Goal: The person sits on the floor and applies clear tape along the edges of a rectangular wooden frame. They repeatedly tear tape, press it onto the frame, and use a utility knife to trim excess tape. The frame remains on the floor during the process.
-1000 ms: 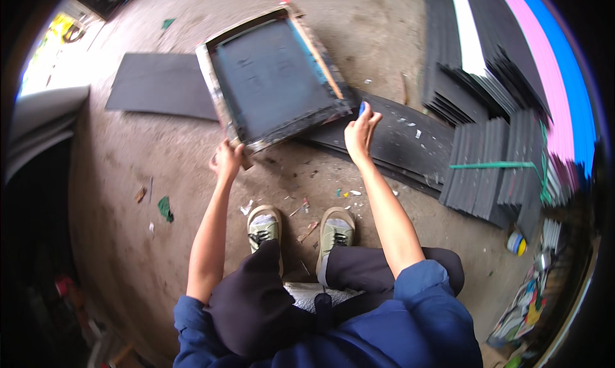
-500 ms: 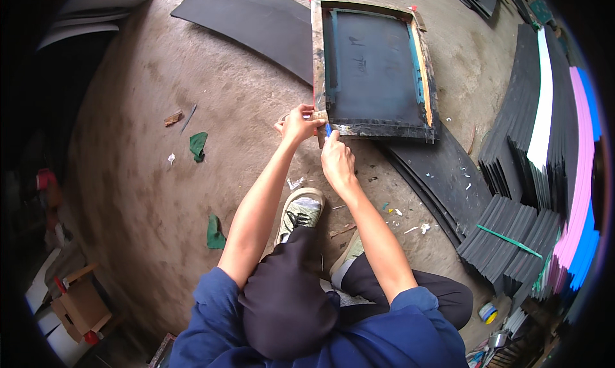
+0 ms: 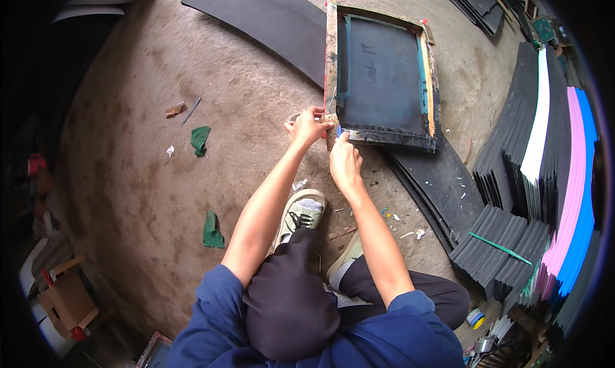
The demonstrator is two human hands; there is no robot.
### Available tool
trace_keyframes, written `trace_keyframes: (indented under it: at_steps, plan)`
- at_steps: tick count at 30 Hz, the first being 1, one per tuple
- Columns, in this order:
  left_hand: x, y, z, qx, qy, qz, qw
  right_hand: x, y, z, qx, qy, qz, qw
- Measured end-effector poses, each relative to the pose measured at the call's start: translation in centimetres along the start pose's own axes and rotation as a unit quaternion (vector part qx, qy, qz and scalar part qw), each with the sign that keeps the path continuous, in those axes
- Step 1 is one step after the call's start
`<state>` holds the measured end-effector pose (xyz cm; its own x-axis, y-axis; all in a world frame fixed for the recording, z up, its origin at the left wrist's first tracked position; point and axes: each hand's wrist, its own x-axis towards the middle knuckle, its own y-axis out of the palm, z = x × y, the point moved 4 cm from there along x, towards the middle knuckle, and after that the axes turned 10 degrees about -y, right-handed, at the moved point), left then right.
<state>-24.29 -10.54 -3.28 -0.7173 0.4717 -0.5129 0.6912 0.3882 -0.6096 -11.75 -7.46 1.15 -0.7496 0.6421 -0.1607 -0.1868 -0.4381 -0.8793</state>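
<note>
On a rough, dusty concrete floor (image 3: 160, 195), a crouching person in a blue top worked with two bare hands at one wooden screen-printing frame (image 3: 382, 76). That frame lay flat ahead of the person's feet, its dark mesh facing up, with blue tape along the inner edges and an orange strip down its right side.

Both hands met at the frame's near left corner. The left hand (image 3: 309, 125) had its fingers curled and pinched closed on the corner of the wood. The right hand (image 3: 344, 159) sat just beside it, fingers drawn together on a small piece of blue tape (image 3: 339, 132) at the frame's lower edge. Behind the left hand a small round object showed, too hidden to identify.

Two pale sneakers (image 3: 301, 214) were planted below the hands. One large black sheet (image 3: 269, 18) lay beyond the frame on the left, and several more black sheets (image 3: 442, 188) fanned out beneath and to the right of it. Along the right edge stood stacks of sheets (image 3: 544, 150), mostly black, with one white, one pink and one blue layer visible. Two green scraps (image 3: 200, 139) lay on the floor to the left, well apart from each other, among small white flecks. One cardboard box (image 3: 67, 301) sat in the dim lower left corner.
</note>
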Motion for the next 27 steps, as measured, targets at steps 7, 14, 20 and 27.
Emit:
trace_keyframes:
  at_steps: [7,14,20,27]
  plan:
    - [-0.2,0.1,-0.3,0.011,0.008,0.0,1.0,-3.0,0.7,-0.9,0.006,0.021,0.03,0.999]
    - [-1.7,-0.1,2.7,0.083,0.184,-0.173,0.964,-5.8,-2.1,-2.3,-0.011,0.022,0.047,0.999]
    - [-4.1,-2.4,2.6,0.139,0.379,-0.191,0.895,-3.6,-5.8,-4.9,-0.031,0.035,-0.016,0.999]
    - [-4.9,-5.3,-0.3,0.127,0.492,-0.2,0.838,-3.2,-7.6,-7.9,-0.054,0.004,-0.006,0.999]
